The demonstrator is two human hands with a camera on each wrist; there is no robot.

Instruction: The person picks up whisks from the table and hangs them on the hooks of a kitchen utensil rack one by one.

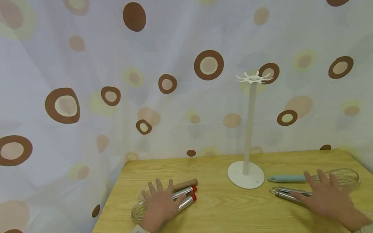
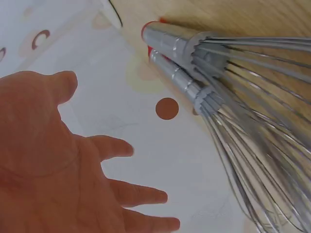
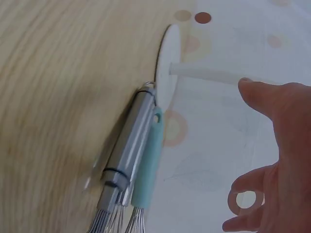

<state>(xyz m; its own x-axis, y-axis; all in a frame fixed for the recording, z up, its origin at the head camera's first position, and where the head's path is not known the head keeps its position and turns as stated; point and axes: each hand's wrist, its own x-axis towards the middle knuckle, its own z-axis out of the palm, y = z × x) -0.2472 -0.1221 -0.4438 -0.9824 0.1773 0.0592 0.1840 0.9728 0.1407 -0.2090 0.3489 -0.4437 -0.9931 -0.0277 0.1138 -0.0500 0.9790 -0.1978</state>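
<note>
My left hand [image 1: 161, 207] is spread, palm down, over a group of whisks on the left of the table. Two have silver handles with red ends; one such whisk [image 2: 177, 46] shows large in the left wrist view. Behind them lies a whisk with a wooden handle [image 1: 185, 184]. On the right, my right hand [image 1: 328, 198] hovers with fingers apart over more whisks. One has a light-blue handle [image 1: 286, 178]; nearer me are steel-handled ones [image 3: 131, 131]. Both hands hold nothing, and each partly hides the whisks below it in the head view.
A white stand [image 1: 249, 125] rises between the two groups, with a round base [image 1: 236, 175] and a ring of hooks [image 1: 254, 77] on top. The wooden table [image 1: 222, 217] meets a dotted curtain [image 1: 174, 51] at its back and sides.
</note>
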